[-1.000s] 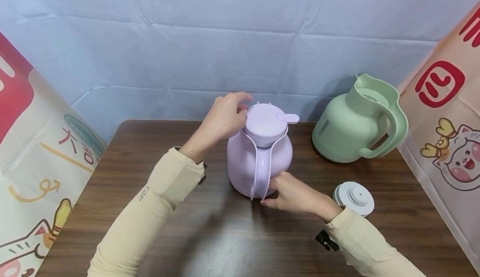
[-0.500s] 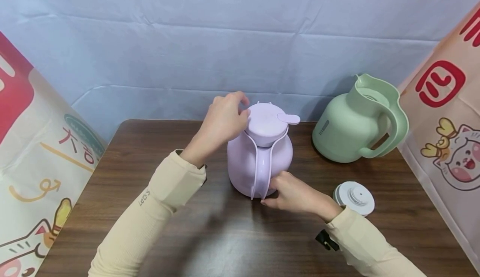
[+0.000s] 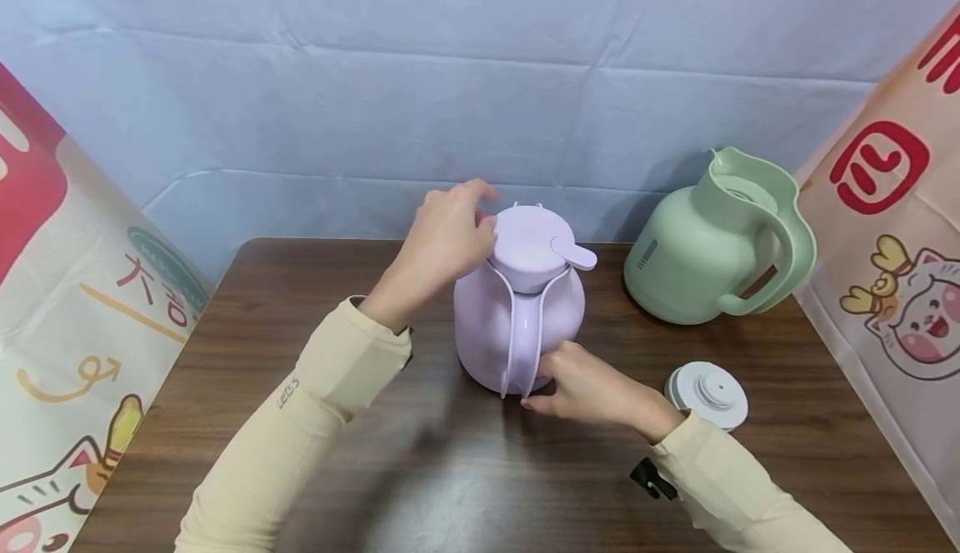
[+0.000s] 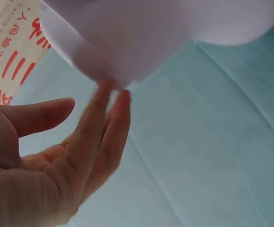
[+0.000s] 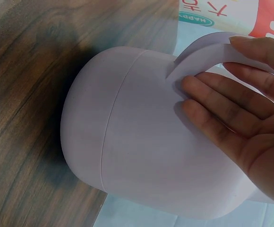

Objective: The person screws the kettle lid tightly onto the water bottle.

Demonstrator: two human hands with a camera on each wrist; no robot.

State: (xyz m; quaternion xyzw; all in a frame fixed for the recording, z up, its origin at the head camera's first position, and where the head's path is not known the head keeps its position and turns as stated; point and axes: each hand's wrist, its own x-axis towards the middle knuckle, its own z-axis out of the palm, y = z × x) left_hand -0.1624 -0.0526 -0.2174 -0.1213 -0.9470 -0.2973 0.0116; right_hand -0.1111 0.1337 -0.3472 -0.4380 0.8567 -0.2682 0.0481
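Observation:
A lavender insulated jug (image 3: 483, 332) stands upright on the table, handle towards me. Its round lid (image 3: 528, 236) is on, with a small tab (image 3: 576, 254) pointing right and slightly towards me. My left hand (image 3: 450, 236) is raised at the lid's left side. In the left wrist view, its fingertips (image 4: 106, 87) are right at the jug's spout (image 4: 120, 66), while the thumb stands apart. My right hand (image 3: 592, 386) grips the lower part of the handle. The right wrist view shows the thumb on the outside of the handle (image 5: 203, 52) and fingers inside its loop.
A green insulated jug (image 3: 682, 257) with an uncovered mouth stands at the back right of the wooden table (image 3: 337, 470). In front of it lies a round white stopper (image 3: 720, 395), near my right wrist. A pale cloth (image 3: 337, 103) hangs behind, with printed panels at both sides.
The lid's tab has swung from pointing right to slightly towards me. My left hand has shifted only a little at the lid; the right hand and the jug have stayed put.

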